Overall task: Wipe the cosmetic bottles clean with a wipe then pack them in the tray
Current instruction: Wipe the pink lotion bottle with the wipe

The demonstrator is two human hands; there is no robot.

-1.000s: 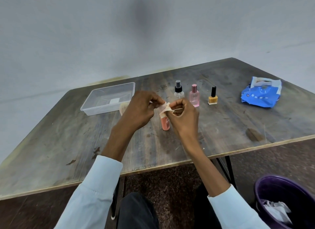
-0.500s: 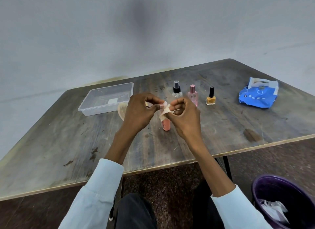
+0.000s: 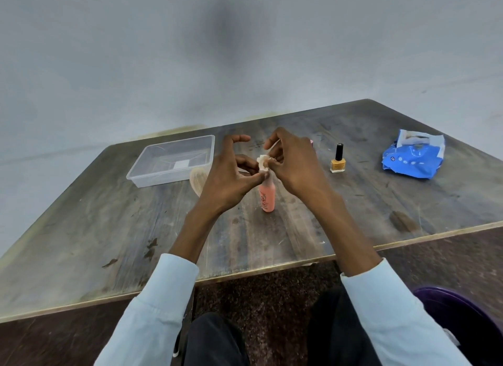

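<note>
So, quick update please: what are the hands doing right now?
Left hand and right hand both pinch a crumpled wipe above the peach bottle. Bottle upright on the table. Clear tray holds no bottles. Nothing in the way.

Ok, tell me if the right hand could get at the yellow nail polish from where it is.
Probably yes. The nail polish stands alone on the table, to the right of the right hand, with bare tabletop between them. But that hand is pinching the wipe, so it would need to let go first.
</note>
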